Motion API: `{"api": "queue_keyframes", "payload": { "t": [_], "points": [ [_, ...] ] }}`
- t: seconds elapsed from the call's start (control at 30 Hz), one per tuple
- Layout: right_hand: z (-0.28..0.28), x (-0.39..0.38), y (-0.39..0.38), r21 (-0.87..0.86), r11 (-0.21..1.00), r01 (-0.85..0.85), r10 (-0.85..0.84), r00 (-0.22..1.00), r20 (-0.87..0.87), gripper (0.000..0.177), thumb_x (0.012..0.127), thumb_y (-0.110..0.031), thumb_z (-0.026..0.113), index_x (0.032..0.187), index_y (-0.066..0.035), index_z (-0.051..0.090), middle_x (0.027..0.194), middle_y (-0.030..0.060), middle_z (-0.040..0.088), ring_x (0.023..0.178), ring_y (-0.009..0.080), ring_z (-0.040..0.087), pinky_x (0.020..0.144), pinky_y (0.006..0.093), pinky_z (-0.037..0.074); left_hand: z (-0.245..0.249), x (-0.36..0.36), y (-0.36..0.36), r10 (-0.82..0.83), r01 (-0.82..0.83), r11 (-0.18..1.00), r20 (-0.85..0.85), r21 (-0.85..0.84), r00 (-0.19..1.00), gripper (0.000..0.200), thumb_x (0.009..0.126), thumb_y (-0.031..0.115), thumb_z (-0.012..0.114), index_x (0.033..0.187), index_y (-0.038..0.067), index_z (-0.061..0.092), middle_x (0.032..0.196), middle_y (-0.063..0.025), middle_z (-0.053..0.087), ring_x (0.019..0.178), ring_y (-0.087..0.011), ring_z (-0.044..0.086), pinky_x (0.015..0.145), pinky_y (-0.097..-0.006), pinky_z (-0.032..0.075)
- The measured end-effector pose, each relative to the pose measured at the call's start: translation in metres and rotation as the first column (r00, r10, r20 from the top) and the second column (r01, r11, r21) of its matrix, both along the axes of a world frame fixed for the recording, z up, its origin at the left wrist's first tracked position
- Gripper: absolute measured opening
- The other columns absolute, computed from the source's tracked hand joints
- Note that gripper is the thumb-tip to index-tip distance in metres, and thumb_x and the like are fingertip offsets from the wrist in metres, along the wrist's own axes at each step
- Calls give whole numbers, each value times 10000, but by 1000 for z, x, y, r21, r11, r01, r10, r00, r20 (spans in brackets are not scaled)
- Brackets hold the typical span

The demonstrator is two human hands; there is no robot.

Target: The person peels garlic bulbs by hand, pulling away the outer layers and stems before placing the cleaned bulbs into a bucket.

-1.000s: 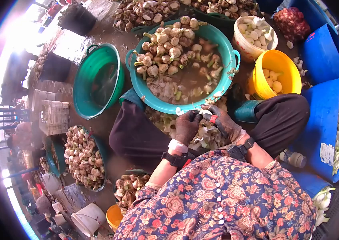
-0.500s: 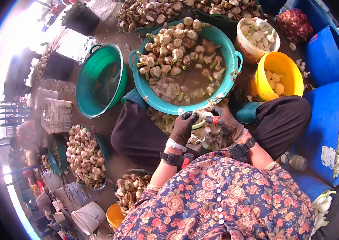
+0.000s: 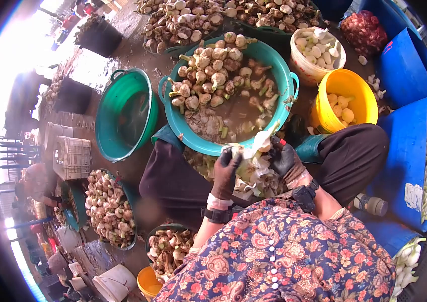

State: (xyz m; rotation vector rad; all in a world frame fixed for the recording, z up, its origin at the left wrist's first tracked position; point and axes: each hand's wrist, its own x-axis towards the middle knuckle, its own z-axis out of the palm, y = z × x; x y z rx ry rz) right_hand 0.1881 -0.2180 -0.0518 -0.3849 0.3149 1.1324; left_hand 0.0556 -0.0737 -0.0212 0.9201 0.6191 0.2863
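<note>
A pale, peeled garlic bulb with a stem (image 3: pixel 262 141) is between my hands, over the near rim of the large teal tub (image 3: pixel 201 144). My right hand (image 3: pixel 286 160), in a dark glove with something red at the fingers, is closed on it. My left hand (image 3: pixel 226 173), also gloved, is pinched beside it against whitish skin; exactly what it holds is hard to make out. Below the hands lies a heap of loose garlic peelings (image 3: pixel 256 178). Unpeeled bulbs (image 3: pixel 208 68) fill the back left of the tub, with murky water around them.
A green basin (image 3: pixel 125 116) stands left, with a tub of garlic (image 3: pixel 109 209) nearer. On the right are a white bucket (image 3: pixel 306 70), a yellow bucket (image 3: pixel 319 108) and blue barrels (image 3: pixel 400 166). A white crate (image 3: pixel 72 156) and a blurred person (image 3: pixel 34 183) are far left.
My hands have moved slightly apart. The pale bulb now shows upright at my right hand, its stem pointing up and away. The whole view has shifted a little.
</note>
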Motion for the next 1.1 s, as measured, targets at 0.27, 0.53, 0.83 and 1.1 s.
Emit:
{"api": "queue_keyframes", "payload": {
  "t": [0.27, 0.53, 0.83, 1.1],
  "points": [
    [30, -1, -2, -341, 925, -169, 277, 913, 298, 266, 884, -255, 582, 1057, -53, 575, 908, 40, 617, 834, 163, 600, 702, 282, 497, 20, 22, -6, -205, 284, 778, -201, 560, 958, 396, 781, 79, 714, 1140, -21, 581, 1043, -42, 605, 924, -87, 535, 781, -232, 451],
    [25, 5, 5, -614, 787, -55, 451, 730, 513, 280, 831, -325, 650, 942, -69, 661, 826, 12, 616, 682, 100, 551, 579, 219, 426, 6, 16, -4, -224, 307, 862, -239, 405, 945, 124, 851, 64, 633, 945, -16, 650, 868, -3, 645, 782, -57, 537, 708, -215, 445],
    [-19, 15, 0, -456, 884, 100, -19, 984, 180, 214, 853, -298, 618, 811, -89, 624, 653, -26, 594, 475, 62, 513, 410, 185, 389, 49, -15, 20, -618, 762, 578, -453, 292, 643, 300, 854, 245, 640, 983, -26, 644, 797, -10, 629, 752, -61, 519, 676, -239, 449],
    [-25, 15, 0, -502, 849, 163, -27, 964, 266, 189, 861, -287, 590, 802, -112, 625, 694, 11, 613, 590, 145, 565, 552, 282, 464, -14, 46, 39, -248, 793, 40, -763, 608, 597, 504, 701, 342, 678, 1142, 114, 590, 1021, -161, 630, 941, -348, 594, 806, -417, 481]
  ]
}}
